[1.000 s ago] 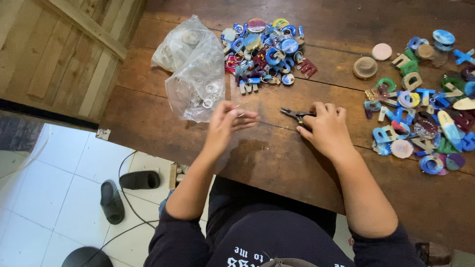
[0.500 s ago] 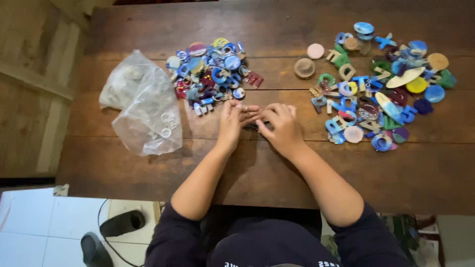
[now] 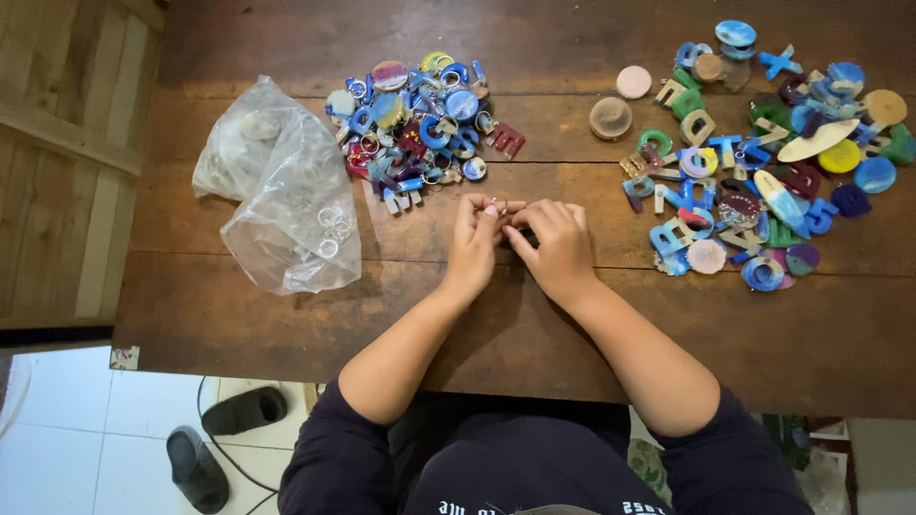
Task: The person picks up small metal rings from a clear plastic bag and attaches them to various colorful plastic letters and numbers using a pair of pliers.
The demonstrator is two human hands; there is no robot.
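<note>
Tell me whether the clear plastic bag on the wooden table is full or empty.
Partly filled. The clear plastic bag lies slumped and crumpled on the wooden table, with small metal rings showing through.

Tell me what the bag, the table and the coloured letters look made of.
Bag: thin clear plastic film, crinkled and glossy, small metal rings showing through. Table: dark stained wood planks, grain and seams visible. Letters: likely cast resin or plastic, glossy with swirled colours; cannot be sure.
</note>
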